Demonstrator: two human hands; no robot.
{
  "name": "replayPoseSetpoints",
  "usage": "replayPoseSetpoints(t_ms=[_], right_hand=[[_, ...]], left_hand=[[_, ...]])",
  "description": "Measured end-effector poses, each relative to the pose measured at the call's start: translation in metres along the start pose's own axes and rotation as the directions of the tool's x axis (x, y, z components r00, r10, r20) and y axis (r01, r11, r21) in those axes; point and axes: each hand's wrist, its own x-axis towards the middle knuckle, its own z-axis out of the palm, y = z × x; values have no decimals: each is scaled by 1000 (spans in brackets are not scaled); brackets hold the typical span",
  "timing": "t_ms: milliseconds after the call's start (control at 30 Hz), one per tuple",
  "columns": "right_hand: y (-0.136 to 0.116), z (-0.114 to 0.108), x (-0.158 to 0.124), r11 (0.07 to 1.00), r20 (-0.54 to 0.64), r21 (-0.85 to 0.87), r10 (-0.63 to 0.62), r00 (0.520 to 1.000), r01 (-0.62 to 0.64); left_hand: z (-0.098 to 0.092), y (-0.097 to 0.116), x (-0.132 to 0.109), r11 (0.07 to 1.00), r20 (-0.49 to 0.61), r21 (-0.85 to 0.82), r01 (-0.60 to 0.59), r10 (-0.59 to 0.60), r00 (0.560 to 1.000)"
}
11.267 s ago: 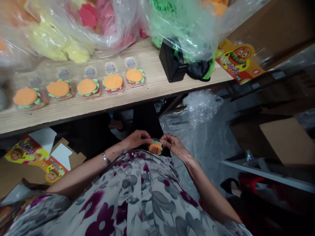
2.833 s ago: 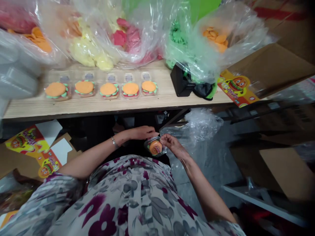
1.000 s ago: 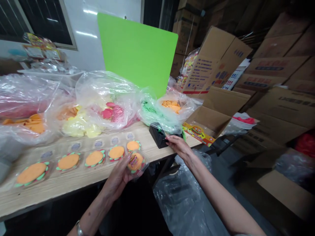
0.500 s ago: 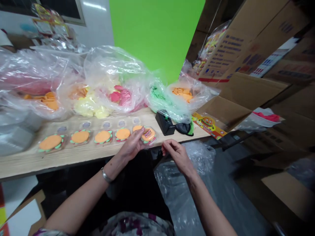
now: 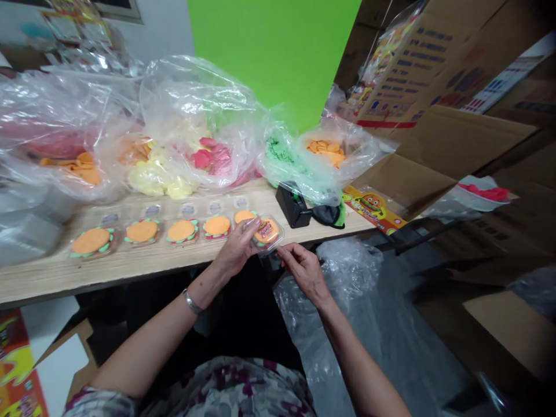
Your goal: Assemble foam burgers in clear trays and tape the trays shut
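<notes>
Six orange-and-green burger-shaped pieces in clear plastic trays (image 5: pixel 181 230): five unlabelled on the pale wood table (image 5: pixel 130 265), one labelled tray (image 5: pixel 266 231) gripped by the left hand (image 5: pixel 237 248); right hand (image 5: pixel 304 269) curled, empty

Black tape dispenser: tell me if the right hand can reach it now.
Probably yes: the right hand sits at the table edge, only bare tabletop between it and the black tape dispenser; the burger pack in the left hand is aside.

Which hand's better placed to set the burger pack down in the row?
Left, likely: the left hand holds the clear burger pack right beside the row of packs; the right hand is only at its lower edge.
</notes>
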Motion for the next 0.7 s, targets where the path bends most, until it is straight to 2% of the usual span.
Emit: replayPoseSetpoints(t_ms=[133, 333, 400, 467, 533, 600, 667, 700], right_hand=[[-1, 2, 0, 999, -6, -32, -20, 1000, 20], [-3, 7, -6, 988, -11, 100, 123, 992, -121], [-2, 11, -8, 988, -69, 91, 128, 989, -121], [1, 16, -9, 997, -196, 48, 71, 978, -63], [8, 19, -7, 995, -360, -53, -94, 928, 80], [15, 17, -1, 941, -471, -189, -339, 815, 282], [19, 11, 6, 835, -454, -278, -550, 701, 475], [20, 6, 10, 783, -397, -294, -622, 675, 549]], left_hand=[[0, -4, -1, 1000, 30, -10, 20, -19, 999], [-1, -6, -4, 998, 89, 30, 62, -65, 994], [-1, -6, -5, 992, 102, 34, 118, -120, 987], [-1, -4, -5, 982, 111, 4, 188, -187, 976], [0, -3, -5, 964, 131, -41, 262, -255, 958], [0, -2, -5, 939, 168, -74, 336, -320, 932], [1, -2, -7, 911, 203, -84, 403, -380, 902], [1, -2, -7, 900, 213, -86, 428, -403, 890]])
